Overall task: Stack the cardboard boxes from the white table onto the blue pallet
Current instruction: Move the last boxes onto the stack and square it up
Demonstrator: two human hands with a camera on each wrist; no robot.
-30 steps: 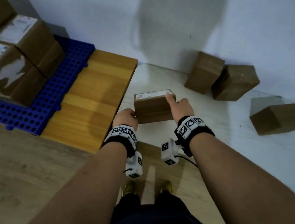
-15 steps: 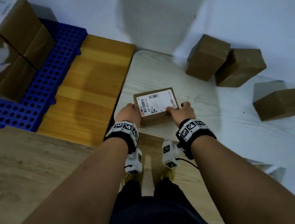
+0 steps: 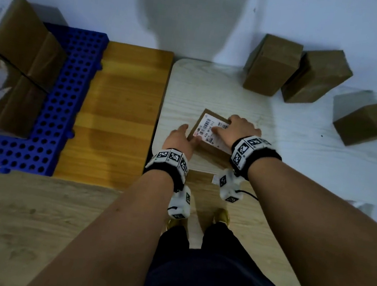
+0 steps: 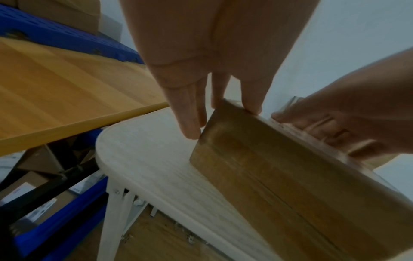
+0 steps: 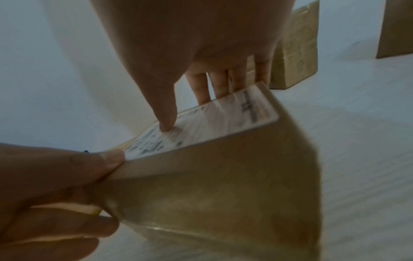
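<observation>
A small cardboard box (image 3: pixel 210 127) with a white barcode label on top sits near the front left corner of the white table (image 3: pixel 212 91). My left hand (image 3: pixel 179 138) holds its left end, thumb on the top corner and fingers down the side. My right hand (image 3: pixel 239 127) holds the right end, with the thumb on the label and the fingers over the far edge. The wrist views show the box (image 4: pixel 279 176) (image 5: pixel 223 185) tilted between both hands. The blue pallet (image 3: pixel 66 96) lies at the left and carries stacked boxes (image 3: pixel 15 64).
A yellow wooden table (image 3: pixel 121 102) stands between the pallet and the white table. Three more cardboard boxes (image 3: pixel 271 65) (image 3: pixel 317 75) (image 3: pixel 371 121) stand at the back right of the white table. My legs and wooden floor are below.
The box, held up with its side towards me a second ago, has come down and turned label-up. My right hand has slid further over its top.
</observation>
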